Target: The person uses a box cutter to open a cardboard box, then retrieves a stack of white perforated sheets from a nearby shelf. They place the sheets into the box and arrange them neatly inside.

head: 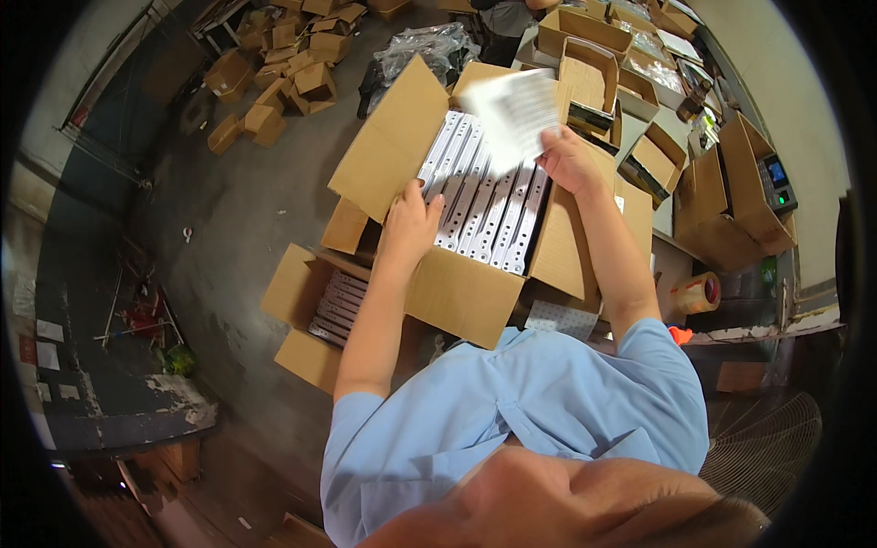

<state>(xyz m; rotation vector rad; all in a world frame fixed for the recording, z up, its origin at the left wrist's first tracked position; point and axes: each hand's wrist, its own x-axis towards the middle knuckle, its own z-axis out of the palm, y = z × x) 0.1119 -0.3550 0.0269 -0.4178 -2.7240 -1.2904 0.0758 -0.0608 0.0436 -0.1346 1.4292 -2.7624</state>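
An open cardboard box (466, 294) stands before me with its flaps spread. Inside it, metal drawer slides (473, 205) with punched holes lie side by side in a row. My left hand (411, 222) grips the left side of this box near the base of its raised flap, thumb over the slides. Between the fingers and thumb of my right hand (569, 161) is a white printed sheet (515, 116), held above the far part of the slides. The sheet is blurred and covers some of them.
Lower left, a second open carton (294, 288) holds more metal slides (338, 308). Cartons crowd the bench (675, 133) at right, near a tape roll (695, 293) and a device with a lit screen (777, 181). Empty boxes (315, 75) litter the far floor. Another person (503, 20) is beyond.
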